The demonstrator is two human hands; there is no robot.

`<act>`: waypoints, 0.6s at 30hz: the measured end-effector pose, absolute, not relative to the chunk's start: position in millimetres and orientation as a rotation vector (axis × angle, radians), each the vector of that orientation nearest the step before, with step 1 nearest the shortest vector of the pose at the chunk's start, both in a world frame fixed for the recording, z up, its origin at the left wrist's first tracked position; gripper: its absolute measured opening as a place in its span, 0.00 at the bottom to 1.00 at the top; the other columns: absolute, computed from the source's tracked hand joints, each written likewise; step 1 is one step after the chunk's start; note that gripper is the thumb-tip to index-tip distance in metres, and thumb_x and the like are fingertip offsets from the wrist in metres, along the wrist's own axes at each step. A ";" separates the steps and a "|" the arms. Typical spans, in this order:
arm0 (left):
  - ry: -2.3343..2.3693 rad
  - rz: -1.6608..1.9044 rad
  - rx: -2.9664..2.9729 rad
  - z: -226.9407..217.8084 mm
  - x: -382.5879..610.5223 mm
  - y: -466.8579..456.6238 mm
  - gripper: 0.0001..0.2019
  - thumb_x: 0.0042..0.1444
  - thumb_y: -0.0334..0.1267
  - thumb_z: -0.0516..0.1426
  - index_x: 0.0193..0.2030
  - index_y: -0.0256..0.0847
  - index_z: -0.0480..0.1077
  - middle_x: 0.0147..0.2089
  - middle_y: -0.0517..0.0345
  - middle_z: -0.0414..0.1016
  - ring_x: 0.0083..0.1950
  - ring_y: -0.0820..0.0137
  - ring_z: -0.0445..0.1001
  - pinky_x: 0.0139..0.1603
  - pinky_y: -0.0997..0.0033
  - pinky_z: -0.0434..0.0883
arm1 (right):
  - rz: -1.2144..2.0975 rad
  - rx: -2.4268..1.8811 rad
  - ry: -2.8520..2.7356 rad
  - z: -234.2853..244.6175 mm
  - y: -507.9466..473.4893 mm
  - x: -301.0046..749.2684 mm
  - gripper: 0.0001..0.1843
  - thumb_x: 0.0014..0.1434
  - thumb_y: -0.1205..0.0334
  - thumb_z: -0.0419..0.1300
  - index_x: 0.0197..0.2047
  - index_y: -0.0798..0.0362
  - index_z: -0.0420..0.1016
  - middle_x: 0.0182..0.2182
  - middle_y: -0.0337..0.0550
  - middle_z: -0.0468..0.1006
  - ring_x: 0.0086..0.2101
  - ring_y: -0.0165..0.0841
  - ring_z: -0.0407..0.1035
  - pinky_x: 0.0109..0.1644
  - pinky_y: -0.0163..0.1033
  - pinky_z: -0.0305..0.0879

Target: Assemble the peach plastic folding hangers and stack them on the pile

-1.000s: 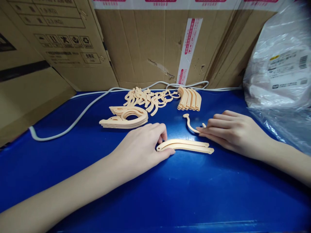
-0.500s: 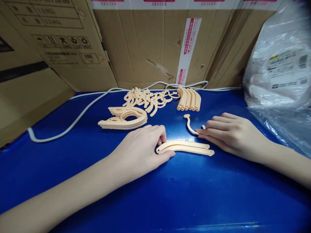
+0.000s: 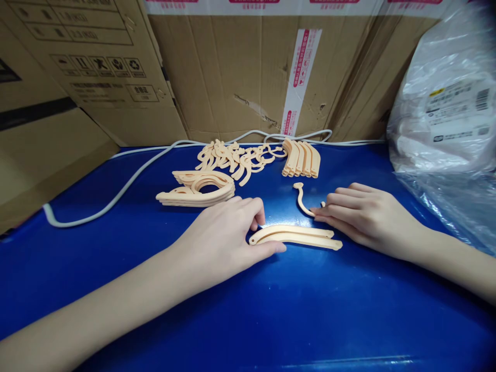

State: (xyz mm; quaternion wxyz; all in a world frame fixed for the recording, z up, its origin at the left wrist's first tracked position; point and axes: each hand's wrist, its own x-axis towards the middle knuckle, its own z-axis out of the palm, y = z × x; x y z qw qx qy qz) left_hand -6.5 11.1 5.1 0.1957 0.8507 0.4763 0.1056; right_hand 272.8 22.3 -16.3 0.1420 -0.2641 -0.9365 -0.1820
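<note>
Two curved cream plastic strips that look like folding-hanger arms (image 3: 296, 236) lie nested together on the blue table. My left hand (image 3: 232, 227) grips their left end, thumb along the near edge and bent fingers at the far side. To the right, my right hand (image 3: 360, 214) pinches a thin curved piece like a hanger hook (image 3: 301, 199) between thumb and fingertips. Its wider end points away from me, and my fingers cover part of it. Just beyond my left hand sits a stack of folded hangers (image 3: 197, 195).
At the back of the blue table (image 3: 271, 320) are a loose pile of cream hooks (image 3: 225, 155) and a neat row of hanger arms (image 3: 301, 157). A white cable (image 3: 135, 181) runs behind them. Cardboard boxes (image 3: 232, 67) form the back; a plastic-wrapped bundle (image 3: 445, 108) stands right.
My left thumb has slid slightly right along the near edge of the arms. My right hand has shifted a touch left, still pinching the hook. The piles have not moved.
</note>
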 end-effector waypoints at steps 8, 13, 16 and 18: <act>1.680 0.428 2.467 49.9 -19.8 73.5 0.15 0.60 0.53 0.56 0.37 0.43 0.72 0.35 0.59 0.77 0.35 0.67 0.72 0.33 0.68 0.59 | -0.429 -0.783 -2.696 -16.1 24.9 272.4 0.13 0.70 0.65 0.52 0.38 0.57 0.77 0.27 0.42 0.72 0.28 0.34 0.62 0.34 0.40 0.53; 1.834 0.207 2.454 57.3 -20.9 140.9 0.17 0.57 0.53 0.57 0.40 0.41 0.74 0.41 0.53 0.79 0.41 0.61 0.74 0.36 0.68 0.61 | -0.437 -0.786 -2.697 -13.9 27.5 271.5 0.14 0.70 0.65 0.52 0.35 0.56 0.75 0.26 0.41 0.71 0.27 0.33 0.62 0.33 0.40 0.52; 1.915 0.036 2.400 50.3 -17.4 167.1 0.25 0.51 0.61 0.59 0.43 0.40 0.74 0.43 0.49 0.79 0.43 0.56 0.75 0.37 0.66 0.62 | -0.430 -0.790 -2.691 -14.2 29.7 273.0 0.13 0.70 0.65 0.52 0.35 0.55 0.75 0.25 0.40 0.71 0.26 0.33 0.62 0.33 0.39 0.52; 1.934 -0.082 2.372 46.0 -14.7 177.7 0.30 0.47 0.65 0.59 0.43 0.39 0.75 0.43 0.46 0.79 0.43 0.54 0.76 0.38 0.65 0.63 | -0.411 -0.790 -2.682 -14.5 31.2 274.2 0.13 0.70 0.65 0.52 0.36 0.56 0.75 0.25 0.40 0.71 0.27 0.33 0.62 0.33 0.39 0.52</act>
